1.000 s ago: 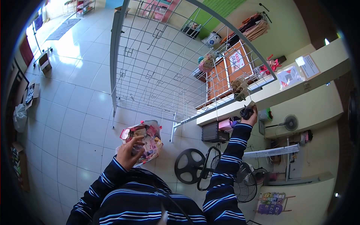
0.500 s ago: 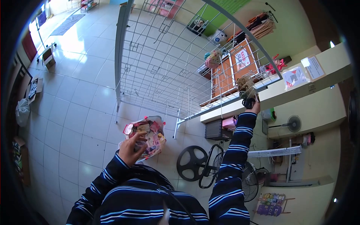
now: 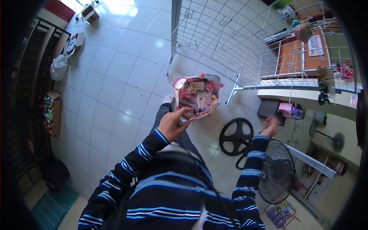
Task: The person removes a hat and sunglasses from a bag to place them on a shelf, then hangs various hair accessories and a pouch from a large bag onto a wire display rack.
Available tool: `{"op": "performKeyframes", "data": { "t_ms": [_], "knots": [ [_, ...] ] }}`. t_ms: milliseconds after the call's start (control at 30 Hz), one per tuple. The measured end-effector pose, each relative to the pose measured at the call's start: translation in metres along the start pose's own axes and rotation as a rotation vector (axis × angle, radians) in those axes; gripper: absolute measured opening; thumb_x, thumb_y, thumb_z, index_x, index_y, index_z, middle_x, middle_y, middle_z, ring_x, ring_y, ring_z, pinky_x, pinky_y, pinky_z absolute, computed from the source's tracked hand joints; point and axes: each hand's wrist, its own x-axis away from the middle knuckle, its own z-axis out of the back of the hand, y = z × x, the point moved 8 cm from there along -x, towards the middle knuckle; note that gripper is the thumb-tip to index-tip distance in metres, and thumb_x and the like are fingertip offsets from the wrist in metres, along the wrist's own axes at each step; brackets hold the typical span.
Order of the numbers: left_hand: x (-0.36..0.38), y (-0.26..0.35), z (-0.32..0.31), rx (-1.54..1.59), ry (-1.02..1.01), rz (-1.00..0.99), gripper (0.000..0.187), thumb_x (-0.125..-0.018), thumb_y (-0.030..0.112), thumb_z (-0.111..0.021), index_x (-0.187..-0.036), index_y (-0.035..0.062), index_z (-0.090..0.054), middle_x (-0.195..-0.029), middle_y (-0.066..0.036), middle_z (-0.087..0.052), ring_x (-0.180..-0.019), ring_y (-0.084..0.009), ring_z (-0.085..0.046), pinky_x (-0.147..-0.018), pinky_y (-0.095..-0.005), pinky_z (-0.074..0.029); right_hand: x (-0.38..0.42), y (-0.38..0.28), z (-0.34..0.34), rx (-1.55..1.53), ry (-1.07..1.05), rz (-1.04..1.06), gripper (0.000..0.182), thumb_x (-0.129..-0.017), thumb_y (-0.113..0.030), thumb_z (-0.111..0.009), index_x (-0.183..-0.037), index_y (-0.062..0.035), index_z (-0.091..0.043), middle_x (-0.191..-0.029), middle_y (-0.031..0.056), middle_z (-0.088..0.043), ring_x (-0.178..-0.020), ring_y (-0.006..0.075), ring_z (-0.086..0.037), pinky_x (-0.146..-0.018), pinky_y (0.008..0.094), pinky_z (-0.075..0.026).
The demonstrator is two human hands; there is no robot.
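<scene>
My left hand (image 3: 174, 124) is at the near rim of a plastic bag (image 3: 218, 102), its fingers curved and thumb apart, with nothing visible between them. The bag's wide mouth shows many small packets (image 3: 197, 96), mostly pink and red, some tan. Blurred by motion, my right hand (image 3: 270, 126) is right of the bag, beside a black box (image 3: 267, 108); its fingers look bent and no object shows in it. At the right end of a wire grid rack (image 3: 245, 63) hang a brown bundle (image 3: 324, 73) and black loops (image 3: 324, 99), away from both hands.
A black wheel-shaped base (image 3: 236, 137) and a fan (image 3: 276, 171) are below my right hand. Pink and purple bags (image 3: 291, 111) sit by the black box. Open cartons (image 3: 52, 113) and a white sack (image 3: 59, 68) line the left side of the tiled floor (image 3: 115, 92).
My right hand has come away from the black loops at the rack and moved down and back. The loops stay hanging. My view has turned, shifting the scene; my left hand stays by the bag.
</scene>
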Motion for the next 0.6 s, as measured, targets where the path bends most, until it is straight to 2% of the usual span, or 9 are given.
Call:
{"op": "performKeyframes", "data": {
  "t_ms": [33, 100, 267, 400, 433, 467, 533, 567, 600],
  "knots": [
    [0.003, -0.013, -0.006, -0.004, -0.015, 0.007, 0.03, -0.071, 0.01, -0.054, -0.099, 0.0065, -0.048, -0.072, -0.008, -0.058, -0.07, -0.0248, -0.056, -0.061, -0.0306, -0.043, 0.02, 0.05, 0.001, 0.02, -0.019, -0.002, 0.015, -0.069, -0.023, -0.057, -0.077, -0.0102, -0.054, -0.067, -0.0007, -0.051, -0.054, 0.0077, -0.047, -0.044, 0.0198, -0.035],
    [0.006, -0.06, -0.028, -0.07, -0.151, 0.198, 0.025, -0.071, 0.009, -0.052, -0.096, 0.0064, -0.051, -0.072, -0.008, -0.057, -0.068, -0.0233, -0.055, -0.058, -0.0304, -0.043, 0.079, 0.124, -0.011, 0.108, -0.177, -0.214, 0.009, -0.074, -0.016, -0.053, -0.078, -0.0079, -0.053, -0.063, -0.0015, -0.05, -0.046, 0.004, -0.042, -0.037, 0.0141, -0.031],
    [-0.015, -0.166, -0.073, -0.305, -0.189, 0.212, 0.022, -0.072, 0.01, -0.05, -0.094, 0.0102, -0.052, -0.08, -0.008, -0.053, -0.068, -0.0241, -0.054, -0.061, -0.0332, -0.042, 0.164, 0.259, -0.042, 0.365, -0.41, -0.494, 0.019, -0.07, -0.013, -0.055, -0.088, -0.0062, -0.056, -0.076, 0.0024, -0.057, -0.067, 0.0097, -0.053, -0.054, 0.0211, -0.042],
    [-0.061, -0.246, -0.104, -0.512, -0.199, 0.174, 0.028, -0.071, 0.013, -0.051, -0.099, 0.0156, -0.051, -0.106, -0.012, -0.044, -0.072, -0.0301, -0.055, -0.063, -0.0366, -0.045, 0.162, 0.321, -0.103, 0.375, -0.525, -0.241, 0.019, -0.07, -0.012, -0.055, -0.087, -0.0021, -0.056, -0.078, 0.0059, -0.058, -0.073, 0.0143, -0.054, -0.069, 0.0248, -0.042],
    [-0.07, -0.262, -0.109, -0.624, -0.174, 0.213, 0.032, -0.07, 0.014, -0.052, -0.102, 0.0183, -0.051, -0.114, -0.014, -0.039, -0.072, -0.0323, -0.055, -0.063, -0.0374, -0.046, 0.154, 0.312, -0.125, 0.427, -0.549, -0.06, 0.021, -0.068, -0.011, -0.056, -0.087, -0.0016, -0.055, -0.079, 0.0085, -0.058, -0.074, 0.0159, -0.055, -0.068, 0.0272, -0.042],
    [-0.082, -0.276, -0.118, -0.623, -0.192, 0.217, 0.032, -0.07, 0.014, -0.052, -0.102, 0.0183, -0.051, -0.114, -0.014, -0.039, -0.072, -0.0323, -0.055, -0.063, -0.0374, -0.046, 0.148, 0.304, -0.15, 0.41, -0.586, 0.008, 0.021, -0.067, -0.009, -0.055, -0.087, -0.0007, -0.054, -0.079, 0.0106, -0.057, -0.074, 0.0215, -0.055, -0.068, 0.0296, -0.043],
    [-0.104, -0.318, -0.128, -0.713, -0.235, 0.362, 0.042, -0.069, 0.015, -0.054, -0.109, 0.0253, -0.047, -0.126, -0.018, -0.024, -0.07, -0.035, -0.055, -0.062, -0.0386, -0.046, 0.124, 0.326, -0.184, 0.678, -0.596, 0.083, 0.022, -0.067, -0.007, -0.052, -0.089, 0.0001, -0.051, -0.084, 0.0131, -0.055, -0.079, 0.0273, -0.053, -0.071, 0.0323, -0.041],
    [-0.111, -0.342, -0.136, -0.733, -0.244, 0.359, 0.046, -0.068, 0.016, -0.055, -0.111, 0.0288, -0.045, -0.127, -0.019, -0.021, -0.07, -0.034, -0.056, -0.062, -0.0378, -0.046, 0.114, 0.321, -0.199, 0.576, -0.559, 0.319, 0.027, -0.067, -0.008, -0.052, -0.093, 0.0009, -0.047, -0.091, 0.0161, -0.051, -0.084, 0.0313, -0.05, -0.074, 0.0346, -0.039],
    [-0.116, -0.356, -0.14, -0.738, -0.233, 0.357, 0.047, -0.068, 0.016, -0.056, -0.111, 0.0286, -0.045, -0.127, -0.019, -0.021, -0.07, -0.0339, -0.056, -0.063, -0.0376, -0.046, 0.099, 0.332, -0.208, 0.601, -0.534, 0.255, 0.034, -0.067, -0.01, -0.055, -0.098, 0.0009, -0.045, -0.097, 0.0184, -0.048, -0.092, 0.0321, -0.045, -0.08, 0.0374, -0.035]
  ]
}}
